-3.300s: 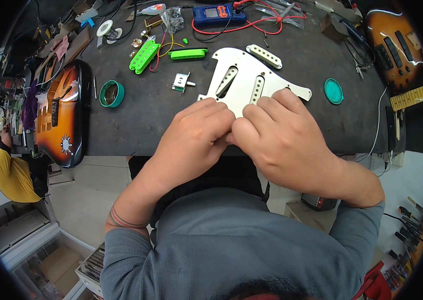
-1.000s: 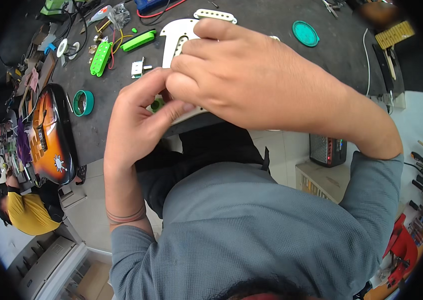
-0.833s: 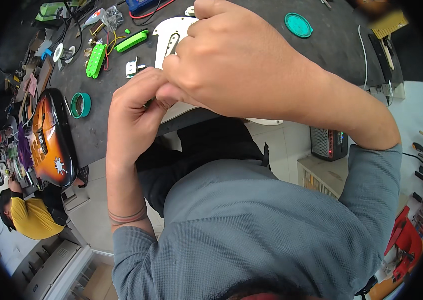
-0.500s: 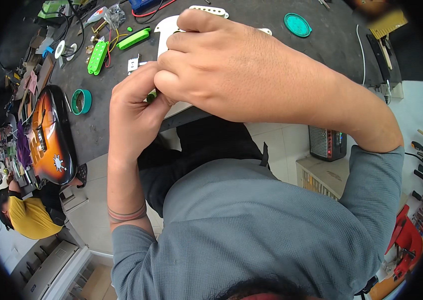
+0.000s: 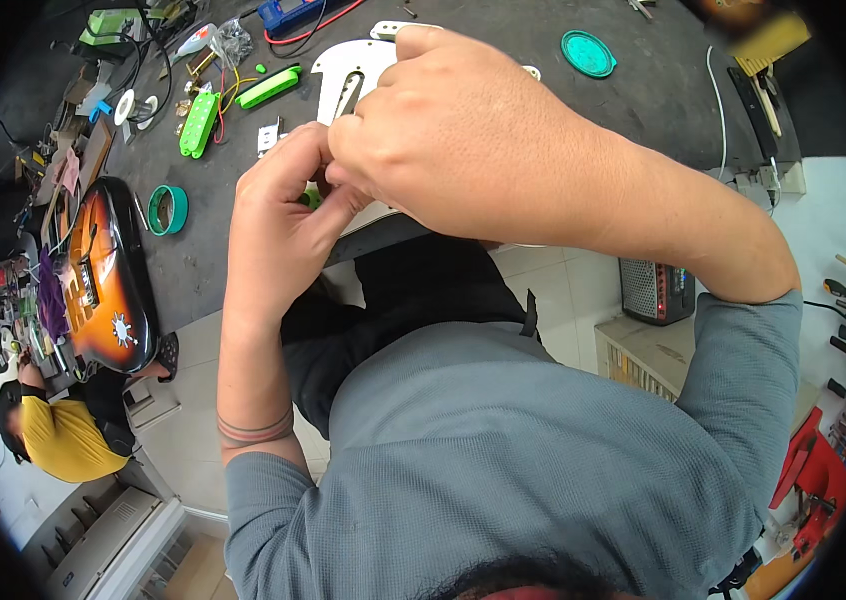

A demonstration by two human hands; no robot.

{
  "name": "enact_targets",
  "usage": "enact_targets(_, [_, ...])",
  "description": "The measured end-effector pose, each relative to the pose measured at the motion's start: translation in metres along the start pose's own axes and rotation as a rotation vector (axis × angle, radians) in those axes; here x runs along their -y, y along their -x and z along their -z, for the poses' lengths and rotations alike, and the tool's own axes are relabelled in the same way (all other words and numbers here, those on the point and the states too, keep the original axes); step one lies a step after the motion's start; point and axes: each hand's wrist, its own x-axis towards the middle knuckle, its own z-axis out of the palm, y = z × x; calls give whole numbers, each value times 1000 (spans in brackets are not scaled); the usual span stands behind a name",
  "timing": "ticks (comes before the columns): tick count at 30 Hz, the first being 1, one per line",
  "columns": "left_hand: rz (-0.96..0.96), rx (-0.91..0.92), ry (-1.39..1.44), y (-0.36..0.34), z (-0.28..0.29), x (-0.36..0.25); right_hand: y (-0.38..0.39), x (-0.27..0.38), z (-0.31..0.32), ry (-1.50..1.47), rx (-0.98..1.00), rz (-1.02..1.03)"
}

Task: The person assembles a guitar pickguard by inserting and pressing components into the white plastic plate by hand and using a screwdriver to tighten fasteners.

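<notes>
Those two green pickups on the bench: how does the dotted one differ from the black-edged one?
The dotted green pickup shows its wide face; the black-edged green pickup shows a plain side. The dotted one lies steeply in the picture, the black-edged one closer to level. Both are bright green, on the dark bench, left of the white pickguard.
</notes>
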Motion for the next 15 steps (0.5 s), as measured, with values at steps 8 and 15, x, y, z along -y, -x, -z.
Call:
enact_targets(8, [-73,173,131,-1,18,9,4,0,-6,9,-223,164])
enact_targets(15, [23,36,59,0,7,2,1,-10,4,-82,-106,62])
